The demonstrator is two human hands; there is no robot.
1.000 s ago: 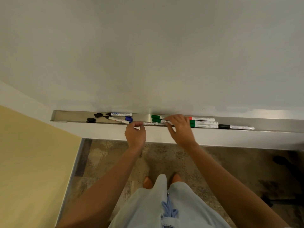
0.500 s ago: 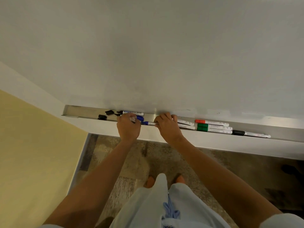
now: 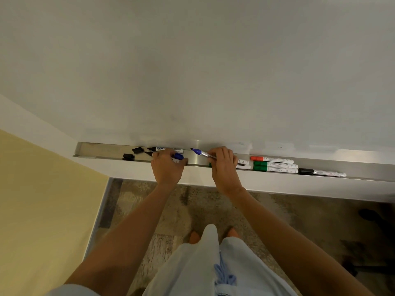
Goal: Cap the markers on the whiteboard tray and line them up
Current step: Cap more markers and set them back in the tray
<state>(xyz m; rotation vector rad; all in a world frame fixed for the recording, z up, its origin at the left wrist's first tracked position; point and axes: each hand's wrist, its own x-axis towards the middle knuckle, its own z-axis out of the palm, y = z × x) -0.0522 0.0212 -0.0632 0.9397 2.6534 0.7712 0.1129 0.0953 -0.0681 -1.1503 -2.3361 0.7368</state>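
My two hands have split apart w/ the blue marker's two halves: half a sec ago they were close together over one blue pen, now there's bare steel tray between them. Right hand [image 3: 224, 167] is closed round the blue marker [image 3: 203, 153], barrel pinched in the fingers, bare blue tip pointing left and raised a bit off the tray [image 3: 363, 167]. Left hand [image 3: 167, 167] is curled down on the tray's front lip w/ the blue cap [image 3: 179, 156] showing just past my fingers; looks like I'm holding it, but the grip itself is hidden under my knuckles, so can't say for sure. Meaning for the task, I'd judge: cap and pen are both in hand and facing each other, so next is to press the cap on, then lay the pen w/ the rest. Further back, by the left hand, two black-tipped markers [image 3: 168, 149] lie uncapped against the board, one partly under my fingers, and two loose black caps [image 3: 137, 150] sit near the tray's left end, so at least those pairs are left. To the right, beyond my right hand, an orange marker [image 3: 271, 159], two green markers [image 3: 275, 167] and a black marker [image 3: 320, 172] lie capped and roughly parallel; two more white barrels poke out from under my right hand. Above it all is the whiteboard [image 3: 213, 71].
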